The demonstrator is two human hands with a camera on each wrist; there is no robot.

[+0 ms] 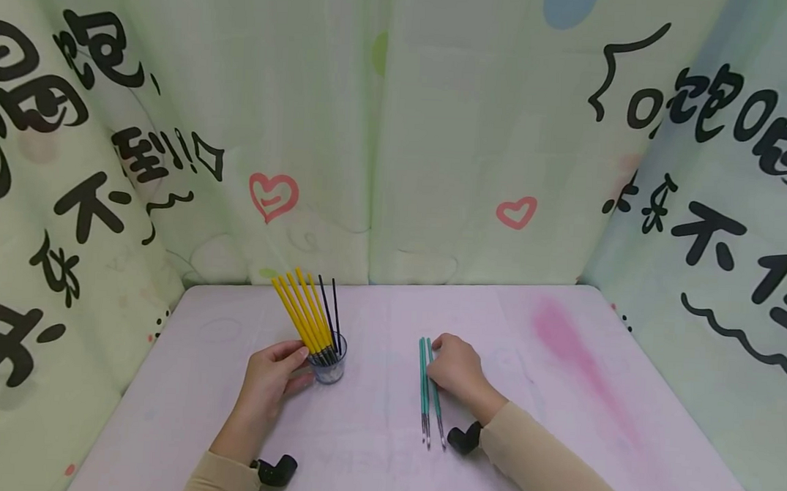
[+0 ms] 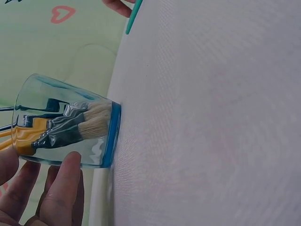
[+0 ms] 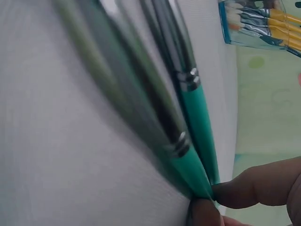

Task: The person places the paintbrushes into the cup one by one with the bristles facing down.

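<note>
A clear glass cup (image 1: 329, 371) with a blue base stands upright at left of centre, holding several yellow-handled paintbrushes (image 1: 301, 311) and dark-handled ones (image 1: 335, 309), bristles down. Beside it is my left hand (image 1: 270, 379); its fingertips rest against the cup's side (image 2: 51, 162) without wrapping round, and the thumb lies near the rim. To the right, my right hand (image 1: 459, 365) pinches a green paintbrush (image 3: 190, 169) by the handle between thumb and finger. Two more green paintbrushes (image 1: 423, 382) lie just left of it, tips toward me.
The table (image 1: 227, 429) is covered in pale pink cloth with a darker pink streak (image 1: 580, 356) at right. Printed curtains (image 1: 436, 167) enclose its back and sides. A black wrist device (image 1: 277, 471) sits on the left wrist, another (image 1: 464, 439) on the right.
</note>
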